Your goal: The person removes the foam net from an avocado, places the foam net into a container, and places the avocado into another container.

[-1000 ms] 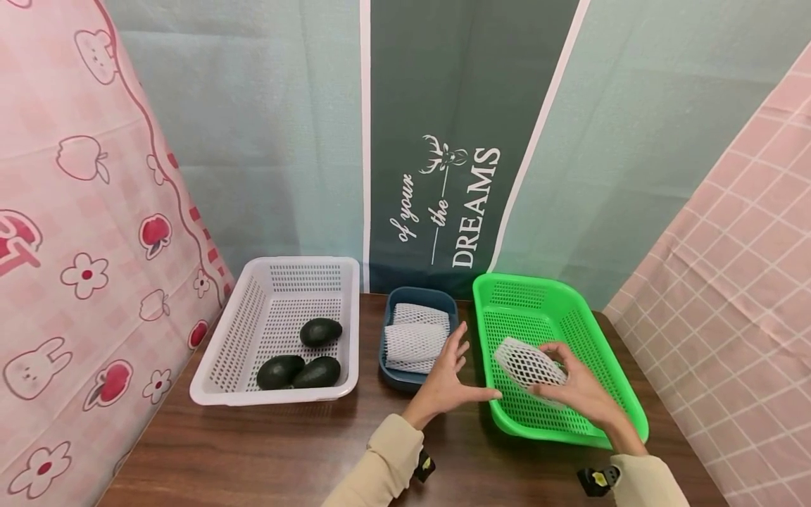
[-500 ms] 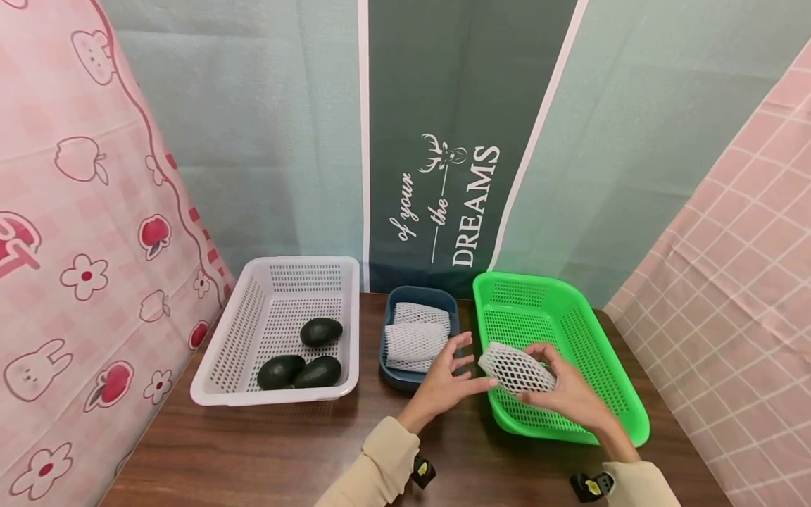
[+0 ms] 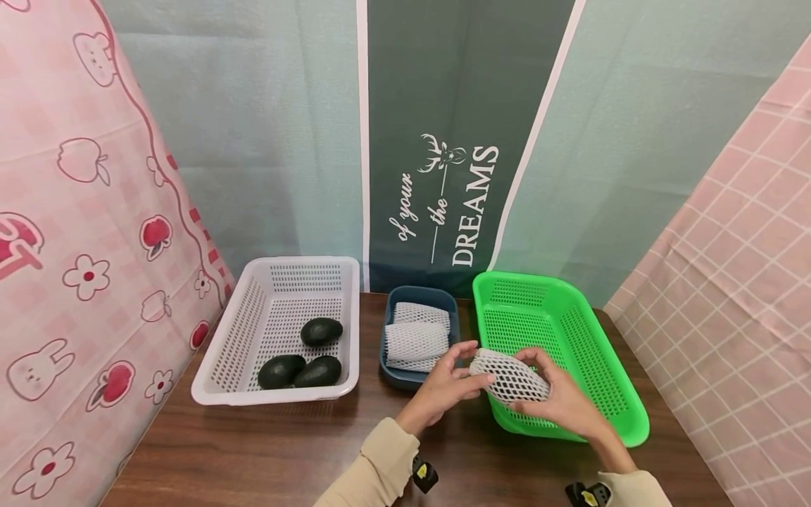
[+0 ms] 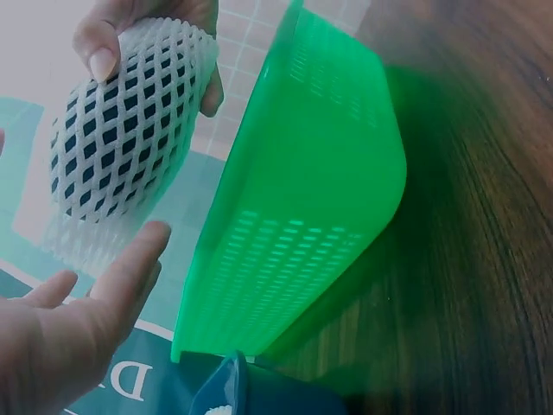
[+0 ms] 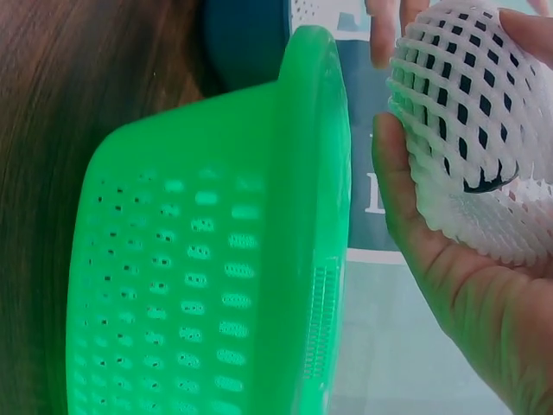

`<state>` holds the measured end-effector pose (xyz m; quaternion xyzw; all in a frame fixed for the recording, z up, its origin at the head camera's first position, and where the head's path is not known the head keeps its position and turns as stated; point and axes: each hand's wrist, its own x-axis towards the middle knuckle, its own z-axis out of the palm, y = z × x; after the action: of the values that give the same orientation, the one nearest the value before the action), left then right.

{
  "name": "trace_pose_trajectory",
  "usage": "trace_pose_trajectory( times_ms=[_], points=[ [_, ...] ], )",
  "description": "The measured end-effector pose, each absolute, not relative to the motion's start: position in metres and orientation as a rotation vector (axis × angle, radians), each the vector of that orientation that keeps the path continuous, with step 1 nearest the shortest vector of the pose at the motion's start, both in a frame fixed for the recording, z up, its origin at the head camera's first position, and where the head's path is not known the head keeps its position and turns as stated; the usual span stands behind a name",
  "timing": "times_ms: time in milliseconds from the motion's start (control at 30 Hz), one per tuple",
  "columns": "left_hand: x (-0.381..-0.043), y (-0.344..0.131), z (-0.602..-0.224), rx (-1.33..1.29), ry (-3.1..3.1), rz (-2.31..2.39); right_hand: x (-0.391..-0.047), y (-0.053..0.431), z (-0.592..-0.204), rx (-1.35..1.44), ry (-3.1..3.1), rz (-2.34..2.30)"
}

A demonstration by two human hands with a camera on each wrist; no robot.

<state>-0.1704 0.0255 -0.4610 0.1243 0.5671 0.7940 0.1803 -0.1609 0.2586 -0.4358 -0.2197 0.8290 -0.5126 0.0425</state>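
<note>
My right hand (image 3: pixel 570 405) holds a dark avocado (image 4: pixel 117 130) in a white foam net sleeve (image 3: pixel 507 378), thumb on one side and fingers on the other. It is over the near left part of the green basket (image 3: pixel 602 352). My left hand (image 3: pixel 443 387) is at the sleeve's left end, its thumb and fingers spread to either side. In the left wrist view those fingers (image 4: pixel 138 264) are fairly straight beside the loose end of the net. Through the mesh, the right wrist view shows the dark skin of the avocado.
A white basket (image 3: pixel 222 338) with three bare avocados (image 3: pixel 320 332) stands at the left. Between the baskets is a blue bin (image 3: pixel 394 380) holding several foam net sleeves (image 3: pixel 415 343). All stand on a brown wooden table (image 3: pixel 253 451), with fabric hanging behind and at both sides.
My right hand has carried the netted avocado leftward and slightly nearer, towards my left hand. The left thumb and fingers have come in around the sleeve's left end.
</note>
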Motion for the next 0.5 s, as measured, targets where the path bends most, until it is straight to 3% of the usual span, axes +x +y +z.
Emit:
trace_pose_trajectory(
  times_ms=[500],
  points=[
    [-0.170,0.022,-0.462,0.335,1.378,2.272,-0.151,0.248,-0.436,-0.730,2.504,-1.558]
  ],
)
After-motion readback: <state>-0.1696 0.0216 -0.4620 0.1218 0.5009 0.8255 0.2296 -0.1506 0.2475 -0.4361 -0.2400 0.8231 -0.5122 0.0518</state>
